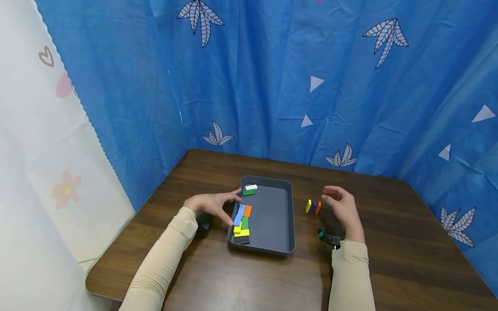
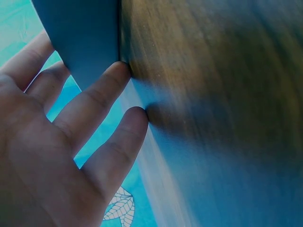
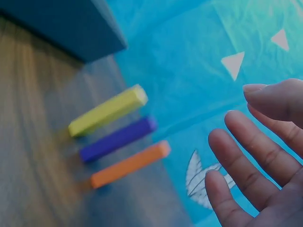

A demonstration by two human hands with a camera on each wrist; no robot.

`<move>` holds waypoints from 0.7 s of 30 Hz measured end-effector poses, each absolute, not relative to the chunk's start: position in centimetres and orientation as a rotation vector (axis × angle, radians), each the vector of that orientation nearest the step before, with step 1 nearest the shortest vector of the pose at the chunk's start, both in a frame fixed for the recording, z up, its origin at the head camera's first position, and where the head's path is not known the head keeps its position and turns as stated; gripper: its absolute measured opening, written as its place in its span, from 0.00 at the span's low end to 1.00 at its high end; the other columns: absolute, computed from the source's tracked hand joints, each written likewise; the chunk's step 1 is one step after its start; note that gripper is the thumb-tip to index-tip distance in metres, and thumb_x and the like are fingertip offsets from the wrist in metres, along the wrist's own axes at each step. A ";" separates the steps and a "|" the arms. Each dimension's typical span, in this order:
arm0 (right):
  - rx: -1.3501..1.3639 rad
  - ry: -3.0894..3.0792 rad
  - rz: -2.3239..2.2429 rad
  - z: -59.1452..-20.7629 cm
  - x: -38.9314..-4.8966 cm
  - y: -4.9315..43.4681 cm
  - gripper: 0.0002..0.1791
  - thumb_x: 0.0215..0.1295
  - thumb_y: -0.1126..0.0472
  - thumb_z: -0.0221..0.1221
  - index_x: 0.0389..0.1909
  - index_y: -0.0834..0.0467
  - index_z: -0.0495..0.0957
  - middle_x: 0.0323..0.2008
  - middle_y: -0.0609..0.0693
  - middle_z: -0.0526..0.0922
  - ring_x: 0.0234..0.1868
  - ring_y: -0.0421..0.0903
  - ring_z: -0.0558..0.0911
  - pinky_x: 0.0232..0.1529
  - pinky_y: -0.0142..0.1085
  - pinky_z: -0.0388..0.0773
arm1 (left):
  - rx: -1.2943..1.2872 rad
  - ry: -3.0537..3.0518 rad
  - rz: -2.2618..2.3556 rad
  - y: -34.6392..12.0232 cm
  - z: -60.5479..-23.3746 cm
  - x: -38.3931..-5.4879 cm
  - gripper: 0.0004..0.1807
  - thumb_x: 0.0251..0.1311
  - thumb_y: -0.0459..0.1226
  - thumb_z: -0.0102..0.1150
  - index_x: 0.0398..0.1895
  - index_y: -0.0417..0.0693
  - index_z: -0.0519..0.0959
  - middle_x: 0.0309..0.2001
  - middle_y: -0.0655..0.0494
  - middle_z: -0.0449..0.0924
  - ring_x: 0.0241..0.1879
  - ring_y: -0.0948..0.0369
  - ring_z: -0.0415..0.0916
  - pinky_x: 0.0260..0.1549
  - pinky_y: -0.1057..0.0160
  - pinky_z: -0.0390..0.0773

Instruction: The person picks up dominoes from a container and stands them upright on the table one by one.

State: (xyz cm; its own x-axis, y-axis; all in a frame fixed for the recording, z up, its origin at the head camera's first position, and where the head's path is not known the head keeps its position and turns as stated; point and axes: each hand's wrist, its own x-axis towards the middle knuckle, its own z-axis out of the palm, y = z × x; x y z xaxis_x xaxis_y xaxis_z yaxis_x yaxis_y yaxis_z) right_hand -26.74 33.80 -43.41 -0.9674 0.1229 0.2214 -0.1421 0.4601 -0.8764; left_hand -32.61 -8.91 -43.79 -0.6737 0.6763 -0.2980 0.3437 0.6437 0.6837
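A dark grey tray (image 1: 271, 216) lies on the wooden table. Along its left side are flat coloured blocks: a light blue block (image 1: 239, 215), an orange block (image 1: 247, 211), a white block (image 1: 251, 187), and several green, yellow and black ones. My left hand (image 1: 213, 204) is at the tray's left rim with fingers spread; whether its thumb touches the light blue block cannot be told. Right of the tray, a yellow block (image 3: 108, 111), a purple block (image 3: 118, 138) and an orange block (image 3: 130, 163) stand upright in a row. Just beside them, my right hand (image 1: 344, 208) holds nothing, its fingers loosely bent.
A blue curtain (image 1: 253, 86) hangs behind the table (image 1: 233, 280), and a white curtain (image 1: 46, 172) is at the left. A dark strap with a green mark (image 1: 329, 238) is on the right wrist, and a dark device (image 1: 202, 226) sits at the left wrist.
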 end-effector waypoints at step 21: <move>0.481 -2.569 1.456 -37.3 -29.1 25.9 0.18 0.70 0.63 0.61 0.58 0.65 0.77 0.55 0.64 0.81 0.51 0.48 0.82 0.48 0.26 0.80 | 0.845 2.315 0.810 -9.1 -43.9 -32.6 0.45 0.51 0.49 0.76 0.73 0.60 0.66 0.83 0.60 0.33 0.78 0.48 0.52 0.73 0.40 0.56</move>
